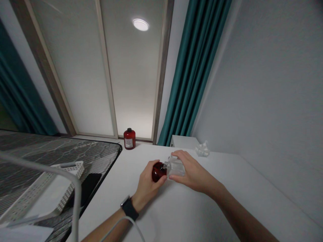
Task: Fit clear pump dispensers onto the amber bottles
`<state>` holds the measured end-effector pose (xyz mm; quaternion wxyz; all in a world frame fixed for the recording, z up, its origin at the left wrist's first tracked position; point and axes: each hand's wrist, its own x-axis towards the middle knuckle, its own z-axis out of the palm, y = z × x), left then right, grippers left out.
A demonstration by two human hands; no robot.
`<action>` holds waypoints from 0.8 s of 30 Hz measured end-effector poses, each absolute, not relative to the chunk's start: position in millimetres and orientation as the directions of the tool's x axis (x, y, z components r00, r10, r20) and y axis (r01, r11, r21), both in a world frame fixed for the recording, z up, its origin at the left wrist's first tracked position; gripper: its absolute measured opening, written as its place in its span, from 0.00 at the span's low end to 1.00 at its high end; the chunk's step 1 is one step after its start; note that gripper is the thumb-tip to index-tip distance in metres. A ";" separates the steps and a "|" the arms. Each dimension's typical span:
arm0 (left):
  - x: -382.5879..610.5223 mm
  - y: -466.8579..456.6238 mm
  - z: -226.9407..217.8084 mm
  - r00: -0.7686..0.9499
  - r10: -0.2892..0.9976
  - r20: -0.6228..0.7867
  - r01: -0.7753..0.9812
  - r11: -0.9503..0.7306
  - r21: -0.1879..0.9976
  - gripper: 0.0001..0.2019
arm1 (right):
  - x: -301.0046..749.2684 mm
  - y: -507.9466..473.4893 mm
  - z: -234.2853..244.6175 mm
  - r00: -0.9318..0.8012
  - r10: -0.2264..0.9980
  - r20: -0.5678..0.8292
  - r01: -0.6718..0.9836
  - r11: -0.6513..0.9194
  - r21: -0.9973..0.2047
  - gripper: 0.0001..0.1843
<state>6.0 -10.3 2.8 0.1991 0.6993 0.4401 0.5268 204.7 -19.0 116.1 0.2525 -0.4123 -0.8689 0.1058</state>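
Over the white table, my left hand [147,179] is closed around a dark red bottle [158,171] tilted on its side, its mouth pointing right. My right hand [190,169] grips a clear transparent container [176,167], also tipped sideways. The bottle's neck meets the left end of the clear container; I cannot tell whether the neck sits inside it or only touches it. A dark watch [129,206] is on my left wrist.
A red bottle with a black cap [129,139] stands at the table's far left edge. Crumpled clear plastic [202,149] lies at the back right, near a white box [185,142]. Left are a white basket [60,196], a black flat object [88,188] and a grey curved bar [77,201].
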 end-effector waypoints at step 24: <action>9.1 -12.4 3.7 0.021 0.843 0.538 0.360 -0.508 0.782 0.22 | 203.4 -18.4 119.0 -0.537 0.764 0.359 0.664 0.645 -0.378 0.33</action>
